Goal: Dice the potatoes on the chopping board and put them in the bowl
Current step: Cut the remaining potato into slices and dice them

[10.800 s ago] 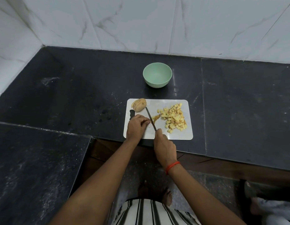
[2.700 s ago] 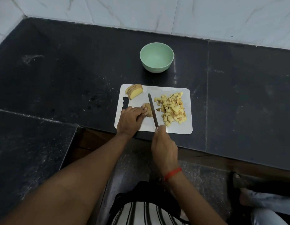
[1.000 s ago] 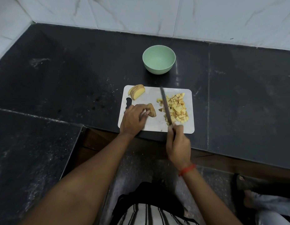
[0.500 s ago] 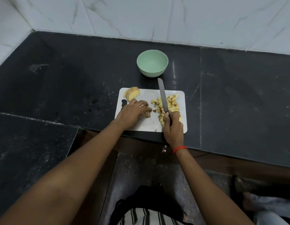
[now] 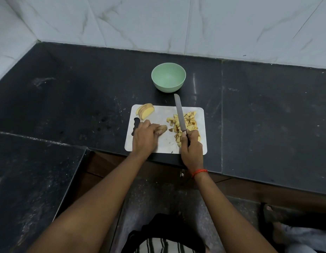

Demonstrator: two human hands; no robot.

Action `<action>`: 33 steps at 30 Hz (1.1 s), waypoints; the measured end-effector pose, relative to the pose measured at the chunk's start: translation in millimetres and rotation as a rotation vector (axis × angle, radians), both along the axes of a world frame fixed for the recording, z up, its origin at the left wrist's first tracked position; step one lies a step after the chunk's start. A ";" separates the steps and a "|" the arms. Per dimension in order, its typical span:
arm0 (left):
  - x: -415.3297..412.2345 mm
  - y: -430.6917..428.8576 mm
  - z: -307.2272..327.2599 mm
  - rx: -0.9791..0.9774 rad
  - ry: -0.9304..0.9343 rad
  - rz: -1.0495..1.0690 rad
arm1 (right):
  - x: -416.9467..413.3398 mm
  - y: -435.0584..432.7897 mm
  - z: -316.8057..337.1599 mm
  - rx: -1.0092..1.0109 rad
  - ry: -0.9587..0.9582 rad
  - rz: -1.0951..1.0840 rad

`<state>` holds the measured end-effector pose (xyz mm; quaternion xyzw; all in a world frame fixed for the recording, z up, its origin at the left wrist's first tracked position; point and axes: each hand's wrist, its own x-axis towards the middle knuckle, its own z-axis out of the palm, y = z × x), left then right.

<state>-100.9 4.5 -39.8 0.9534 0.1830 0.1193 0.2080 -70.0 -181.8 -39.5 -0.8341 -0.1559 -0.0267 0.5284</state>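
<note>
A white chopping board [image 5: 162, 114] lies at the counter's front edge. On its right side sits a heap of diced potato [image 5: 190, 121]. My right hand [image 5: 191, 147] grips a knife [image 5: 180, 114] whose blade lies over the heap, its tip reaching past the board's far edge. My left hand [image 5: 145, 137] holds a potato piece [image 5: 162, 129] down near the board's middle. A stack of potato slices [image 5: 145, 111] rests at the far left corner. The pale green bowl [image 5: 168, 77] stands empty behind the board.
The black stone counter [image 5: 259, 115] spreads around the board and meets white marble wall tiles [image 5: 158, 24] at the back and left. A lower black slab [image 5: 30, 179] lies at the near left. Someone's foot [image 5: 271, 212] shows on the floor at the lower right.
Over the last second the knife swung right from beside the held potato piece onto the diced heap. My left hand stayed on the potato piece.
</note>
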 end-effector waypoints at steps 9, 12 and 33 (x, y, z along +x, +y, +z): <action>-11.3 -12.1 -14.9 -0.086 -0.121 0.083 | 0.0 -0.7 1.3 0.006 -0.006 0.007; -13.1 -9.9 -18.6 -0.081 -0.131 0.025 | -0.2 -0.8 1.1 0.014 -0.002 0.009; -12.2 -15.9 -14.3 -0.055 -0.170 0.030 | -31.3 6.5 13.4 -0.435 -0.010 0.135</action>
